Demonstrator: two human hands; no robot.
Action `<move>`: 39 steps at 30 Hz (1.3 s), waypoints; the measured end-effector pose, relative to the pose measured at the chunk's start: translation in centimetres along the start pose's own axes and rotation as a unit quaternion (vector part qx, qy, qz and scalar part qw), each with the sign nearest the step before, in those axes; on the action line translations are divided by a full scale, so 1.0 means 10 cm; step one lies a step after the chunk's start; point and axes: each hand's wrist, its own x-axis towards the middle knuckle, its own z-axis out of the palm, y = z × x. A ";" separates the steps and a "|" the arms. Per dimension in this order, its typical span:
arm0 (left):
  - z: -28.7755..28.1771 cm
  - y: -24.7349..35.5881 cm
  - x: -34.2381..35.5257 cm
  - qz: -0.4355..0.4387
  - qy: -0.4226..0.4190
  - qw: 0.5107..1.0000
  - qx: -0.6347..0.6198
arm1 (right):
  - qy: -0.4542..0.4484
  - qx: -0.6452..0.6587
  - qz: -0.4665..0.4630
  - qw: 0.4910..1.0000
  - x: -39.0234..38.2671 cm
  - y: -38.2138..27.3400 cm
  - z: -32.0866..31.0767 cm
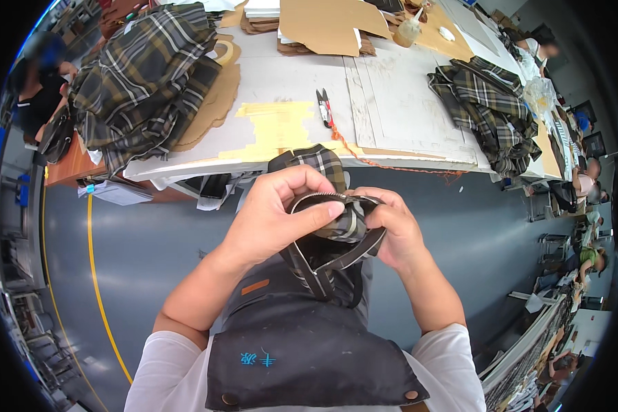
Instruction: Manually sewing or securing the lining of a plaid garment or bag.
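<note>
In front of my body, a small dark plaid zippered bag (pixel 317 280) hangs from both hands with its mouth spread apart. My left hand (pixel 271 213) is closed on the upper left of the rim, thumb and index finger pinching the edge along the zipper. On the opposite side, my right hand (pixel 397 226) grips the rim, its fingertips partly hidden by the bag. Plaid cloth shows inside the opening, and a plaid part of the bag reaches up to the table edge. Beyond it, thread snips (pixel 325 113) with red on the handle lie on the table.
A large heap of plaid pieces (pixel 144 75) sits at the table's left, and a smaller plaid pile (pixel 491 106) at its right. Cardboard sheets (pixel 329 24) and a squeeze bottle (pixel 408 31) stand at the back. An orange cord (pixel 371 161) trails from the snips along the front edge.
</note>
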 end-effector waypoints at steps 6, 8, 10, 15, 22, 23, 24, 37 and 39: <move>-0.04 -0.05 -0.03 -0.015 -0.011 0.996 -0.090 | -0.003 -0.031 -0.014 0.999 -0.06 0.05 0.06; -0.04 -0.09 -0.03 -0.015 -0.024 0.993 -0.117 | -0.017 -0.011 -0.005 1.000 -0.07 0.07 0.06; -0.02 -0.10 -0.04 -0.014 -0.037 0.989 -0.145 | -0.041 0.058 0.000 0.998 -0.09 0.10 0.08; 0.10 -0.08 -0.11 0.077 -0.025 0.995 -0.061 | -0.151 0.128 -0.053 0.979 -0.05 0.23 0.00; 0.14 -0.13 -0.18 0.186 0.000 0.981 0.059 | -0.235 0.103 -0.117 0.959 0.02 0.25 0.06; 0.14 -0.13 -0.20 0.196 0.006 0.977 0.083 | -0.222 0.078 -0.122 0.964 0.02 0.24 0.07; 0.14 -0.13 -0.20 0.204 0.012 0.973 0.107 | -0.222 0.077 -0.123 0.964 0.02 0.24 0.07; 0.09 -0.02 -0.16 0.373 0.073 0.852 0.361 | 0.022 -0.429 -0.377 0.821 0.06 0.06 0.16; 0.14 -0.09 -0.17 0.443 0.077 0.794 0.410 | 0.158 -0.592 -0.522 0.594 0.12 -0.02 0.17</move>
